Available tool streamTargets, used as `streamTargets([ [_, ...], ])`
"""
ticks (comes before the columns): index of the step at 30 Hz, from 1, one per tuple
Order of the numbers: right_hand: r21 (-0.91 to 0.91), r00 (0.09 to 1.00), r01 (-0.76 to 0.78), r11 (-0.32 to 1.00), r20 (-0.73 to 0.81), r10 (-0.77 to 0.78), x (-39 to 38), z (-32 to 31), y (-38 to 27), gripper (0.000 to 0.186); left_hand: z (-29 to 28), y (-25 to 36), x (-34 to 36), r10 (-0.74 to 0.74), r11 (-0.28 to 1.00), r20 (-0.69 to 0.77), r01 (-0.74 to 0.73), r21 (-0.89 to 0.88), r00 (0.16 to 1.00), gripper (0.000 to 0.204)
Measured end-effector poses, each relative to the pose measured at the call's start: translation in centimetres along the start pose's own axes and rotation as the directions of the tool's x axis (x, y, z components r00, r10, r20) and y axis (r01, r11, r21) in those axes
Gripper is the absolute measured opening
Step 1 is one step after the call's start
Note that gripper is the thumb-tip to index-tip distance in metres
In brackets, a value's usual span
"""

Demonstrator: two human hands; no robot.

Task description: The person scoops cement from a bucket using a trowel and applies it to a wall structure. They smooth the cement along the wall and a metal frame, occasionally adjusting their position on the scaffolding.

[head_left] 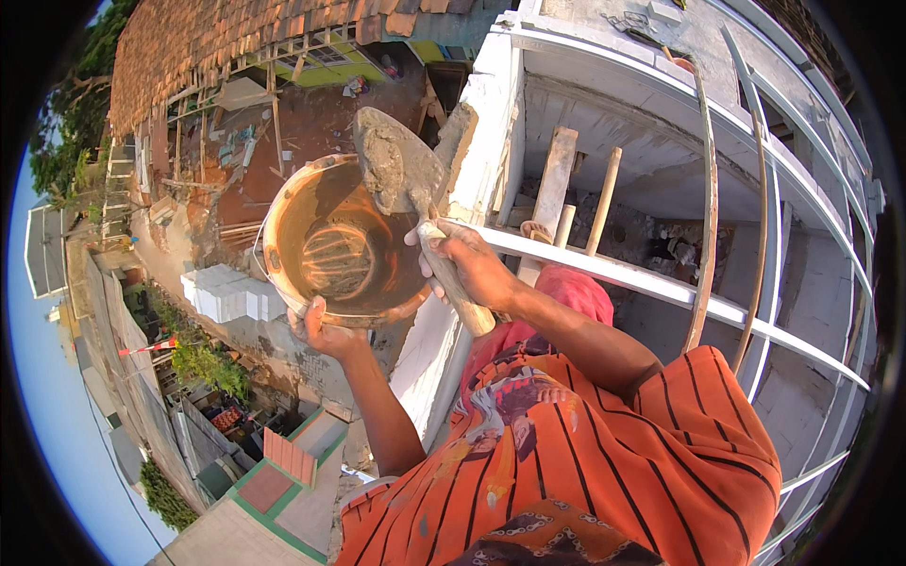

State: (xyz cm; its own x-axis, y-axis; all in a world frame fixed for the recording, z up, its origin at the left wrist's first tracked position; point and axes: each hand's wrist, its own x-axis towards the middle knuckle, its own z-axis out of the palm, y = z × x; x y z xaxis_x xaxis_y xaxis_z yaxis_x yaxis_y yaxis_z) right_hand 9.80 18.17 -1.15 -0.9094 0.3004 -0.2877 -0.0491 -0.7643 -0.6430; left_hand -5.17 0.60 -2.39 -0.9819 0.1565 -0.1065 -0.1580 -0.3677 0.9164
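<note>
Left grip [326,335] clasps bucket [335,245] — right grip [472,264] clenches trowel [401,179] | white wall [491,104] beside.

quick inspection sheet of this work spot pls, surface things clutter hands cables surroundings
surface: top of a white block wall, mortar smeared on it
job's things: trowel loaded with grey mortar; orange bucket, wet inside, almost empty
clutter: timber props behind the wall
hands: left hand grips the bucket rim; right hand grips the trowel handle
cables: nothing seen
surroundings: white steel frame, tiled roofs and yard far below
</note>
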Motion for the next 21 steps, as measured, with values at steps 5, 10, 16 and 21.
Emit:
streamTargets([
  [5,-0.019,0.869,0.289,0.957,-0.414,-0.271,7.3,-1.3,0.9,0.031,-2.0,3.2,-2.9,-0.05,0.996,-0.161,0.061,0.065,0.986,0.051],
  [10,-0.331,0.573,0.034,0.943,-0.767,-0.289,22.4,-11.9,3.5,0.03,-3.9,3.6,-5.6,0.017,0.982,-0.175,0.016,0.187,0.984,0.05],
  [16,-0.442,0.615,-0.016,0.897,-0.711,-0.34,25.3,-18.1,5.5,0.029,-4.6,3.6,-8.5,-0.047,0.989,-0.281,0.084,0.12,0.959,0.047],
  [21,-0.33,0.712,-0.03,0.944,-0.67,-0.211,18.0,-23.1,1.9,0.041,-8.6,2.1,-8.8,-0.049,0.968,-0.237,0.104,0.228,0.97,0.045],
])
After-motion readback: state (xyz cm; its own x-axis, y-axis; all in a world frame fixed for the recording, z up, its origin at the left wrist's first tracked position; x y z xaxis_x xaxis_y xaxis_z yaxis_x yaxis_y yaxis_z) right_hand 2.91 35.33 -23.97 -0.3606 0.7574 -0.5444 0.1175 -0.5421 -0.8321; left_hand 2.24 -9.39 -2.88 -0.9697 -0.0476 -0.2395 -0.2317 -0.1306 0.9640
